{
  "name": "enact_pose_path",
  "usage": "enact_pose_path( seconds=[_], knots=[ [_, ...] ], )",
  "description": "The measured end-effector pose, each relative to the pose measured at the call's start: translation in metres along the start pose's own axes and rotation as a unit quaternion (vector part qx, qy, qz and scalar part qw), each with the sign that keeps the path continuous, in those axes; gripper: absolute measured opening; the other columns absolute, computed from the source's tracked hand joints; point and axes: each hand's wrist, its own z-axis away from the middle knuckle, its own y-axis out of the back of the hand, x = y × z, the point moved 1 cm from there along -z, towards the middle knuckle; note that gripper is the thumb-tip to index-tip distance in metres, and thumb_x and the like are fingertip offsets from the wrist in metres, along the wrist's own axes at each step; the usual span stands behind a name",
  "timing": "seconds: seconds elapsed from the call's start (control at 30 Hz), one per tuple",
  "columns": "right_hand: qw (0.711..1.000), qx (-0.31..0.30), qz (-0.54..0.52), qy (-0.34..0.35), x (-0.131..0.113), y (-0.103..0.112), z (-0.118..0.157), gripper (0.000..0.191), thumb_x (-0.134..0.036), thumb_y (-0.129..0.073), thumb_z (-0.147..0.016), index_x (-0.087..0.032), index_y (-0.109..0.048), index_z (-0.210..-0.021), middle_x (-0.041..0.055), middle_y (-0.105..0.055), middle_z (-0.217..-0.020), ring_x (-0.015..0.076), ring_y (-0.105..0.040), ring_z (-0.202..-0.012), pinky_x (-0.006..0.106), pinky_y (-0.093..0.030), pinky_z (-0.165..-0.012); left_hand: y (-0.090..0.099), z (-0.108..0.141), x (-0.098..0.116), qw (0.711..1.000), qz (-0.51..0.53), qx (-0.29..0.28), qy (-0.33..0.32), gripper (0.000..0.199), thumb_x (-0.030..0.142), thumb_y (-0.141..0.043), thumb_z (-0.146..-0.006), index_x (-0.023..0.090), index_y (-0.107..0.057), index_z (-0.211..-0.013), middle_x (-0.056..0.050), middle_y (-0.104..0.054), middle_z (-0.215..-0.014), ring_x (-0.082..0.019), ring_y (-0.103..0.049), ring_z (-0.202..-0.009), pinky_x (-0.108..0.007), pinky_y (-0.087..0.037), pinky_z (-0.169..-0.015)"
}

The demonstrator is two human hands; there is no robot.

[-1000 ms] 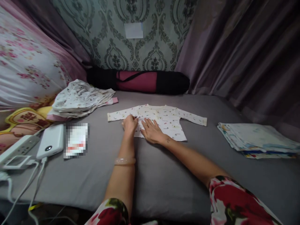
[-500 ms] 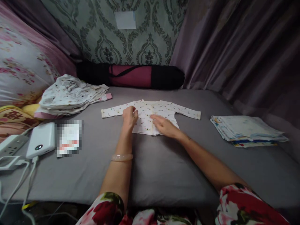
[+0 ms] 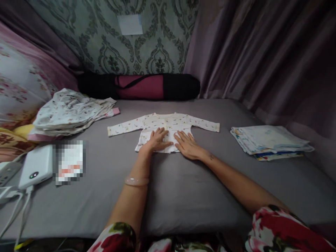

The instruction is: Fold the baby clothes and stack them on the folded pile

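Observation:
A small white long-sleeved shirt [image 3: 168, 120] with a tiny print lies spread out on the grey sheet [image 3: 178, 196], both sleeves stretched sideways. My left hand [image 3: 156, 140] rests flat on the lower left of its body, fingers spread. On the lower right part lies my right hand [image 3: 188, 144], also flat with its fingers apart. Both palms cover some of the shirt's lower front. Neither hand grips the cloth.
Crumpled printed clothes [image 3: 68, 112] lie at the back left, a folded cloth stack [image 3: 270, 140] at the right. A white power bank [image 3: 38, 166] with cables and a blurred packet [image 3: 70, 162] are at the left. Behind lies a black and maroon bag [image 3: 141, 86].
My left hand has come down from a raised, bent pose to lie flat on the shirt. My right hand has flattened and spread its fingers. The view has shifted slightly.

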Motion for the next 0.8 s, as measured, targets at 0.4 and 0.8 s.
enact_pose_path(
  seconds=[0.4,0.8],
  knots=[
    [0.951,-0.160,-0.240,0.110,0.003,0.038,0.057,0.053,-0.048,-0.053,-0.092,-0.023,-0.055,-0.139,0.0087,-0.033,-0.157,0.0265,-0.024,-0.147,0.047,-0.015,-0.120,-0.007,-0.009,-0.007,1.000,0.001,0.005,-0.004,0.090,0.070,-0.062,-0.073,0.023,-0.037,-0.146,-0.015,-0.022,-0.161,-0.033,-0.010,-0.150,-0.056,-0.008,-0.119],
    [0.847,0.259,-0.187,-0.425,0.169,0.056,0.011,0.028,-0.018,-0.050,-0.087,-0.012,-0.071,-0.104,0.0133,-0.072,-0.104,0.0222,-0.066,-0.100,0.031,-0.050,-0.086,-0.004,-0.006,-0.002,0.997,0.031,0.073,-0.002,0.066,0.052,-0.059,-0.084,0.021,-0.043,-0.141,-0.016,-0.038,-0.153,-0.029,-0.029,-0.145,-0.052,-0.014,-0.119]
  ],
)
